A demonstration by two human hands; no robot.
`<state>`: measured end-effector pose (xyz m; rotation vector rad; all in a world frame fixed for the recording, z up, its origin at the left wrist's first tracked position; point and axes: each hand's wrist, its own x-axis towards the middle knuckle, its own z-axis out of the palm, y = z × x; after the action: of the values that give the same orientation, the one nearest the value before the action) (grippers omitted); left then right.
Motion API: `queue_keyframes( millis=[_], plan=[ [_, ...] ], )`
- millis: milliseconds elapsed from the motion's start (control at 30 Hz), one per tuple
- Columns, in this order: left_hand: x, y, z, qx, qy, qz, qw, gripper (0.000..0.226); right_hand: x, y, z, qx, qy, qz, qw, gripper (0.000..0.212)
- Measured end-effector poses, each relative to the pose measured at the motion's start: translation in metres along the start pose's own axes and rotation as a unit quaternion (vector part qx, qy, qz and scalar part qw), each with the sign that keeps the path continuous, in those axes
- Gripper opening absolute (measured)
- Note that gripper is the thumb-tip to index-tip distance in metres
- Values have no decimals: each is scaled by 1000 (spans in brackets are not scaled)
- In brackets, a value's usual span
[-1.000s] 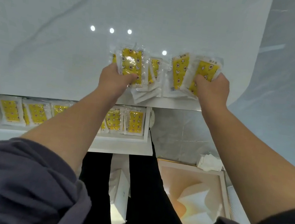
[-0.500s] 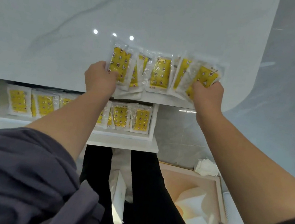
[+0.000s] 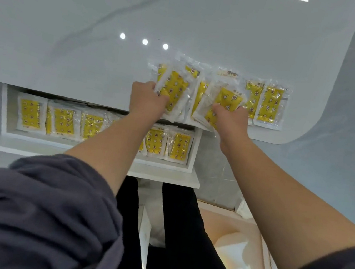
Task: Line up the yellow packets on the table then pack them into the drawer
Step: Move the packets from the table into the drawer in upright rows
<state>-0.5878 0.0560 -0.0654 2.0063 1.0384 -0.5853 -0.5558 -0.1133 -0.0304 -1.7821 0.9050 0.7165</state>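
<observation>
Small print atop the yellow packets [image 3: 269, 104], prob. Chinese chars, too blurred to read.

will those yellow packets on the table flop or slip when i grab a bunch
Probably floppy: the yellow packets in the left hand splay at angles. Likely slippery: glossy clear wrap on a polished table. Seemingly light, since the right hand holds several in one grip.

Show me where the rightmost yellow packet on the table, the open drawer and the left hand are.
rightmost yellow packet [image 3: 270, 106]: head view, on its yellow middle.
open drawer [image 3: 195, 150]: head view, on its white right wall.
left hand [image 3: 148, 100]: head view, on the back of the hand.
</observation>
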Motion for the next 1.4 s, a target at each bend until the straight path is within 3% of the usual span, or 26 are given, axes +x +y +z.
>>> queue_keyframes(
  millis=[67,167,333,433,600,700,833,900,967,1067,1233,1300,1400],
  plan=[
    [1,3,14,38,30,-7,999,21,2,4,1,7,-2,16,1000,35],
    [1,7,25,85,81,-10,993,24,6,10,2,12,-11,18,1000,16],
    [2,3,17,63,127,-3,990,22,6,14,4,43,-15,17,999,16],
    [-2,-7,0,-7,103,20,994,11,1,18,6,74,-33,37,996,17],
    [-27,-46,-46,-92,19,25,995,21,-14,47,8,67,-135,96,984,30],
    [-37,-94,-63,-78,-52,4,996,13,-28,82,16,31,-172,147,974,20],
    [-28,-158,-53,-26,-97,-32,994,13,-24,139,45,-15,-116,181,977,39],
    [-14,-179,-37,-47,-102,-63,992,17,-16,161,61,-27,-81,184,979,33],
    [-1,-190,-18,-73,-97,-96,988,31,-7,173,75,-34,-50,182,982,20],
    [12,-201,9,-72,-109,-105,986,52,8,186,93,-36,-29,172,984,37],
    [21,-222,30,-36,-107,-80,990,42,26,201,113,-111,-11,135,985,50],
    [21,-224,25,-15,-92,-73,993,45,26,202,114,-171,24,101,980,46],
    [23,-227,5,-1,-58,-51,997,16,20,196,107,-244,90,32,965,27]
  ],
)
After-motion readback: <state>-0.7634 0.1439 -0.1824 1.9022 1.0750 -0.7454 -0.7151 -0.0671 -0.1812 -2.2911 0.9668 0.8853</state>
